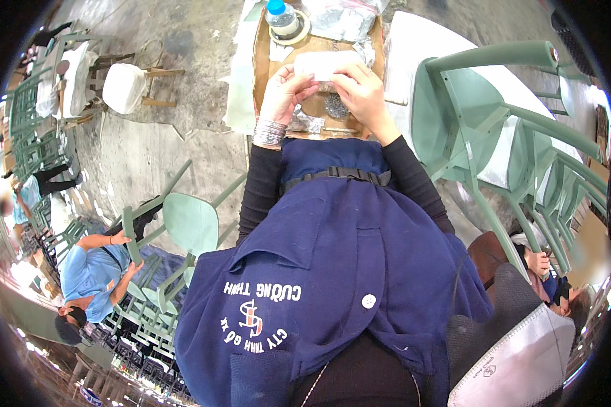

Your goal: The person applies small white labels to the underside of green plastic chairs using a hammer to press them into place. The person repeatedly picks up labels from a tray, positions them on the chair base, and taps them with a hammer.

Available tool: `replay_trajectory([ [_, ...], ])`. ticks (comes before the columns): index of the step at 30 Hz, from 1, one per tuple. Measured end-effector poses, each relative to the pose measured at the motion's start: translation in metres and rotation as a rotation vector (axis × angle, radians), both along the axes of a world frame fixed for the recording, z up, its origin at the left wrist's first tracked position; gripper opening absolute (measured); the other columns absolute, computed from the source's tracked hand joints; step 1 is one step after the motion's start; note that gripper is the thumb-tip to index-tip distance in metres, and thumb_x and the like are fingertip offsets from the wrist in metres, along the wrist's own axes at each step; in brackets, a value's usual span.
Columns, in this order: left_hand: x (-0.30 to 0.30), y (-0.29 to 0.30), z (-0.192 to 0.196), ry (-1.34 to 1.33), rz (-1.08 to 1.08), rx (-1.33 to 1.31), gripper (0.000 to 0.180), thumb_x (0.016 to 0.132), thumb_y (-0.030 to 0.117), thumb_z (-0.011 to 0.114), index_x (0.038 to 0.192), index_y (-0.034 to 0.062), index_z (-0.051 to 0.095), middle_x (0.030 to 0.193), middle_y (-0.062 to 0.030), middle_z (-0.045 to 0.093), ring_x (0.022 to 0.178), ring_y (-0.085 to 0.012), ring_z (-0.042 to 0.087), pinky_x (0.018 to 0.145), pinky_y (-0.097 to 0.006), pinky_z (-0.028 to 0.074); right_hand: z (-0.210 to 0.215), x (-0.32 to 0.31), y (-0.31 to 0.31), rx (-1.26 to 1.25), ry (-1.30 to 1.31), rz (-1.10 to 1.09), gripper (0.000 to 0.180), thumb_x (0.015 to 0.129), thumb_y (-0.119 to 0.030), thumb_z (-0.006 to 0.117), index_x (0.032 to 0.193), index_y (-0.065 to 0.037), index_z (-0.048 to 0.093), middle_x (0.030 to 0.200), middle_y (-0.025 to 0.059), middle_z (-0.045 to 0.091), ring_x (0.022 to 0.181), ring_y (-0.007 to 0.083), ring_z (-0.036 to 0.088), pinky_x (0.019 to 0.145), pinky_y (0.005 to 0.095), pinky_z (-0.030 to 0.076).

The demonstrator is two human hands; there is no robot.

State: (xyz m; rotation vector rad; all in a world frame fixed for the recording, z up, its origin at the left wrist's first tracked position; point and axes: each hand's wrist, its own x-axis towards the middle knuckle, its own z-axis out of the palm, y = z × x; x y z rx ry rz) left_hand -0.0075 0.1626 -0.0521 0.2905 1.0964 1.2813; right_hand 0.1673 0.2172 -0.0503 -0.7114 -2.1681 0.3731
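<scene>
Both hands' grip is closed on the white pad: my left hand [285,91] and right hand [361,91] pinch the white pad [326,66] above the cardboard worktop [263,54]; steel scourer [335,106] untouched, work looks barely begun.

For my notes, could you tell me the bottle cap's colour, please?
Blue; the bottle cap shows in the head view.

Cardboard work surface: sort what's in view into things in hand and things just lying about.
In hand: white pad, held by left hand and right hand.
Lying about: steel wool, water bottle, plastic bags, green chairs, white stool.
</scene>
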Motion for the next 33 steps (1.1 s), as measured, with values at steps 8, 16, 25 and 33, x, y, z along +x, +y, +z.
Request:
replay_trajectory([
  [8,0.003,0.000,-0.005,-0.069,-0.083,-0.004,0.025,0.084,0.007,0.064,0.106,0.0012,0.054,0.096,-0.0088,0.063,0.088,-0.0173,0.064,0.077,-0.029,0.055,0.006,0.001,-0.003,-0.085,0.041,-0.029,0.012,0.069,-0.002,0.067,0.080,-0.005,0.064,0.083,0.0067,0.062,0.079,0.0249,0.061,0.070,0.0339,0.048],
  [16,0.006,0.001,-0.022,-0.517,-0.020,-0.104,0.022,0.086,0.007,0.062,0.105,-0.0012,0.055,0.090,-0.0077,0.062,0.083,-0.0171,0.062,0.079,-0.029,0.055,0.005,0.008,-0.004,-0.240,0.074,-0.082,0.015,0.072,-0.008,0.066,0.087,-0.007,0.066,0.085,0.0063,0.063,0.082,0.0249,0.061,0.073,0.0352,0.048],
  [25,0.002,0.006,-0.029,-0.514,-0.227,-0.130,0.020,0.092,0.015,0.056,0.105,0.0006,0.057,0.090,-0.0059,0.063,0.081,-0.0139,0.062,0.074,-0.028,0.056,0.003,0.009,-0.003,-0.153,0.081,-0.110,0.018,0.072,-0.008,0.068,0.090,-0.009,0.068,0.085,0.0055,0.063,0.079,0.0241,0.062,0.071,0.0345,0.048],
  [33,0.012,0.003,-0.040,-0.589,-0.127,-0.053,0.019,0.090,0.013,0.059,0.105,0.0012,0.058,0.094,-0.0064,0.062,0.088,-0.0145,0.060,0.088,-0.034,0.052,-0.003,0.005,-0.002,-0.151,0.100,-0.083,0.022,0.071,-0.004,0.065,0.093,-0.009,0.068,0.086,0.0055,0.062,0.079,0.0244,0.061,0.071,0.0345,0.048],
])
